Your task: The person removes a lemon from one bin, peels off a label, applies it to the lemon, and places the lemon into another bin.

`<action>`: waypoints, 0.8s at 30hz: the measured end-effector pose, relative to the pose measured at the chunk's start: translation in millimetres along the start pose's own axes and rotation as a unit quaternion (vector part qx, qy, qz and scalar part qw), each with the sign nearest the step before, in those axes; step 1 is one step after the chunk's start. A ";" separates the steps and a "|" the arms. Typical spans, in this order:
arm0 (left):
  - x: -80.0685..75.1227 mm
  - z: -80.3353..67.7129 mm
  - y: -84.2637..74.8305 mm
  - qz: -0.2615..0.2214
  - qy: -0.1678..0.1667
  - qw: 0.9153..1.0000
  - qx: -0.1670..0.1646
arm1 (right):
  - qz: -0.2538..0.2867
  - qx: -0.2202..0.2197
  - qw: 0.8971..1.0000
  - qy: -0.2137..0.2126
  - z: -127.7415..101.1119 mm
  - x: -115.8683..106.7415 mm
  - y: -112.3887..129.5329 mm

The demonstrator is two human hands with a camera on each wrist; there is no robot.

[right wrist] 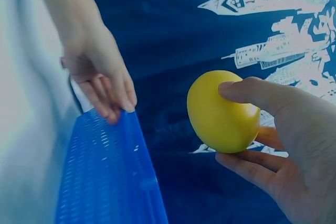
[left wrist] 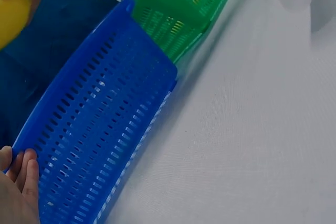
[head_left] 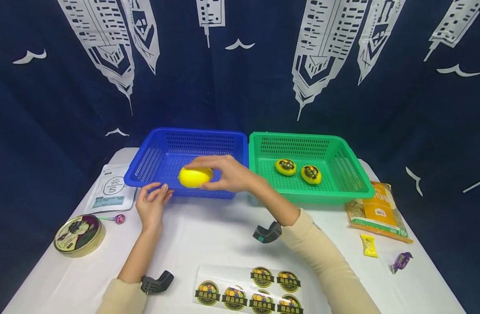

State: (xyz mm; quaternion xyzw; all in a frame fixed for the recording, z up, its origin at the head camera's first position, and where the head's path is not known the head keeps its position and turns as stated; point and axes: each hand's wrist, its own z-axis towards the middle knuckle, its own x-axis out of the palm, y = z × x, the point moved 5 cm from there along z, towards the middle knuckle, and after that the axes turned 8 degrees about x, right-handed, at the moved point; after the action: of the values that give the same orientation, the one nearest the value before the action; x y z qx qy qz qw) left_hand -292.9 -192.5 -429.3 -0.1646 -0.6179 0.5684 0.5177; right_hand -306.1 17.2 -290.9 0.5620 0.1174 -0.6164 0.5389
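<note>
We read little writing here: the glossy sheet of round black-and-yellow stickers (head_left: 249, 290) at the near edge of the white-covered desk (head_left: 216, 235) carries Chinese characters, 精品水果, on each sticker. The same round labels sit on the two yellow fruits (head_left: 298, 171) lying side by side in the green plastic slotted basket (head_left: 353, 183). The white pouch (head_left: 111, 188) at the left shows a round logo, but we cannot make out its text.

Around these we see a round tin with a dark printed lid (head_left: 79, 234), a pink lollipop (head_left: 118, 218) just beside it, an orange food packet (head_left: 379, 212) at the right, a small yellow wrapped sweet (head_left: 368, 245) and a purple wrapped sweet (head_left: 401, 261).

Our right hand (head_left: 229, 173) grips the smooth yellow lemon-shaped fruit (head_left: 195, 177) with thumb and fingers curled round it, above the blue plastic slotted basket (head_left: 145, 168), near its front wall. The fruit's long axis runs roughly left to right, level with the desk. Our left hand (head_left: 151, 205) rests with straight, relaxed fingers touching the blue basket's front rim. The two baskets stand touching, side by side.
</note>
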 end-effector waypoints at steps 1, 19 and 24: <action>0.0 0.5 -0.7 0.004 0.001 1.000 0.001 | -0.002 -0.002 1.000 -0.001 -10.8 -0.4 1.7; 2.3 -2.0 0.1 0.010 0.001 1.000 -0.005 | 0.037 0.137 0.990 -0.024 -191.1 47.1 -27.8; 2.9 -2.1 -0.5 0.006 -0.002 1.000 -0.007 | 0.049 0.164 0.985 -0.026 -209.2 64.2 -42.8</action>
State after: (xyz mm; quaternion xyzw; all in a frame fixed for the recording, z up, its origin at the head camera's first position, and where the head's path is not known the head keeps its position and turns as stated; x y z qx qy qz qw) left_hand -292.1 -189.3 -427.9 -0.1706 -0.6216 0.5676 0.5122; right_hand -208.1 156.8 -434.6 0.6313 -0.0273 -0.6145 0.4724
